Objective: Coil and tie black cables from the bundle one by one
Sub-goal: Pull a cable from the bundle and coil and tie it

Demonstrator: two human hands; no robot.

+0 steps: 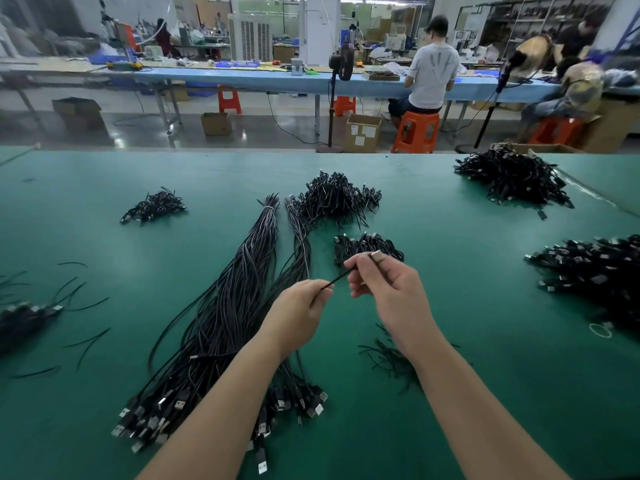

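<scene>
Left hand (300, 306): raised over the green table (467, 393), fingers curled, pinching one black cable (341, 278) between thumb and forefinger.
Right hand (384, 285): just right of the left hand, thumb and fingers pinching the same cable close to its metal plug (376, 254); the plug sticks up past the fingertips.
Cable: a short taut stretch spans the gap between the two hands, above the table; where the rest of it runs, cannot tell.
Bundle (228, 327): long uncoiled black cables lying flat, left of and under the left forearm, USB plugs fanned at the near end, far end tapering away.
Second strand group (298, 233): thinner, just right of the bundle.
Coiled cables (367, 245): small pile just beyond the hands.
Ties (337, 199): black heap at far centre.
Other piles: far right (512, 180), right edge (592, 268), far left (154, 206).
</scene>
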